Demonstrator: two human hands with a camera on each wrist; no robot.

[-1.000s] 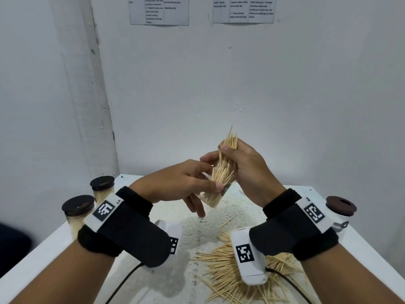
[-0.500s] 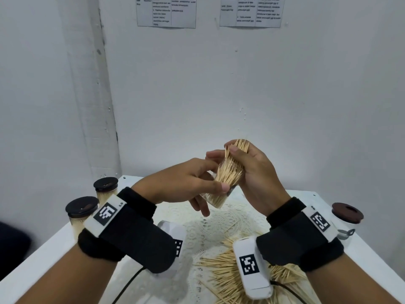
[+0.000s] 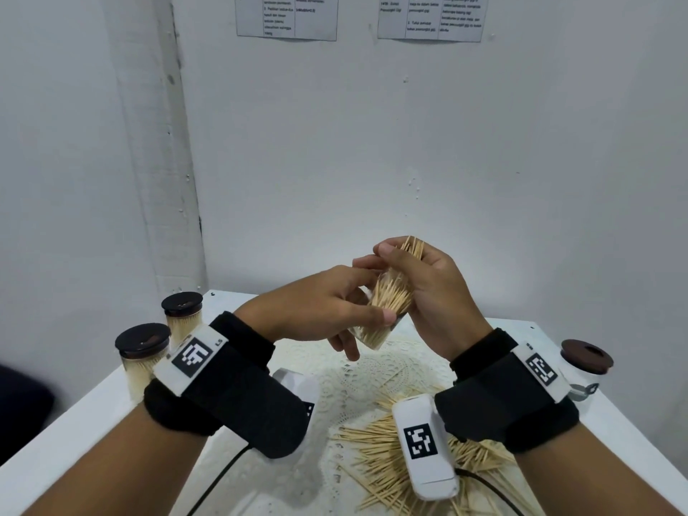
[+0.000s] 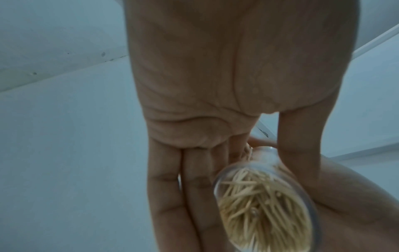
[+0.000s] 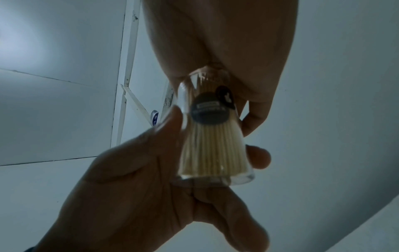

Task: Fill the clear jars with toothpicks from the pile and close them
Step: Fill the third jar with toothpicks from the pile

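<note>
I hold a clear jar (image 3: 376,335) tilted in the air above the table, my left hand (image 3: 368,324) gripping its lower part between thumb and fingers. A thick bundle of toothpicks (image 3: 392,292) stands in its mouth, and my right hand (image 3: 404,271) grips the bundle's top, its tips poking out above my fingers. The left wrist view looks at the jar's base (image 4: 265,204), full of toothpicks. The right wrist view shows the jar (image 5: 213,141) with a dark label. The loose pile (image 3: 376,459) lies on the lace mat below.
Two filled jars with dark lids (image 3: 143,353) (image 3: 183,314) stand at the table's left edge. A jar with a brown lid (image 3: 585,363) stands at the right edge. The white wall rises just behind the table (image 3: 93,404).
The toothpick bundle sticks out less above my right hand than a second ago. Both hands have stayed together around the jar, shifting slightly.
</note>
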